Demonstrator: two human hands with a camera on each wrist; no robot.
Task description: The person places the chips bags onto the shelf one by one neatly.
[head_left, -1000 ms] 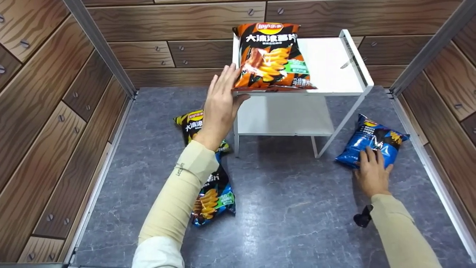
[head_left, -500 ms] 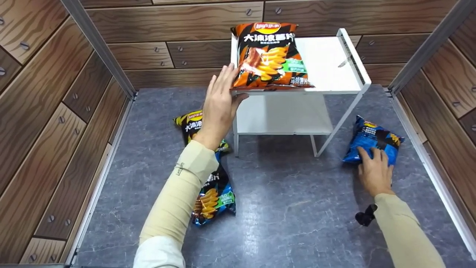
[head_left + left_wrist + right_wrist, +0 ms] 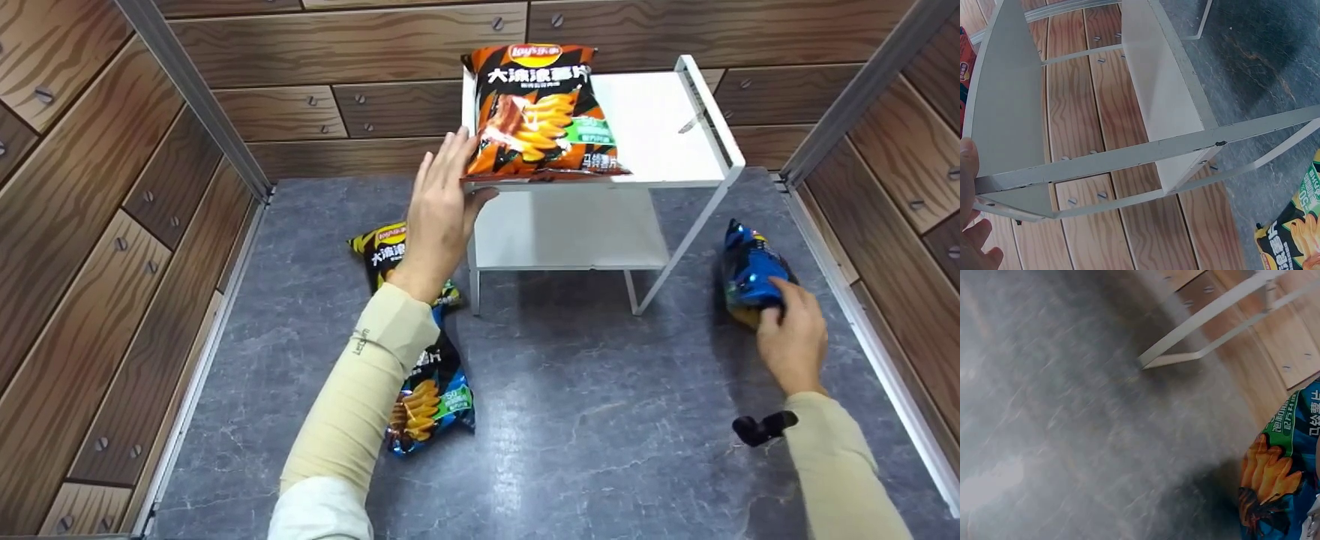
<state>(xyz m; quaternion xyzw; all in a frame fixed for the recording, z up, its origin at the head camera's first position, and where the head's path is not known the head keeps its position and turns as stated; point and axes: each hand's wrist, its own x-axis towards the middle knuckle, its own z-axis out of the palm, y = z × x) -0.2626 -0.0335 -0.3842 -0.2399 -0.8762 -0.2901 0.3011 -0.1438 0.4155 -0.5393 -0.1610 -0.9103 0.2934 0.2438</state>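
Note:
My left hand (image 3: 436, 214) holds the front left corner of a white two-tier shelf (image 3: 660, 127), its thumb at the front edge and its fingers along the side. An orange bag of chips (image 3: 536, 112) leans on the shelf's upper board, beside those fingers. At the right, my right hand (image 3: 799, 330) grips a blue bag of chips (image 3: 750, 270), which is tilted on its side over the floor. In the right wrist view the bag (image 3: 1275, 478) shows its printed front at the right edge; most of the hand is out of frame there.
Left of the shelf, a yellow-and-black bag of chips (image 3: 382, 251) lies on the grey floor (image 3: 585, 405), partly behind my left arm. A blue-and-black bag of chips (image 3: 431, 405) lies nearer. Wood-patterned walls (image 3: 405, 37) and metal posts (image 3: 202, 97) enclose the area.
My right hand has shifted right and turned, taking hold of the blue bag, which has tipped from lying flat onto its side. My left hand stays at the shelf corner.

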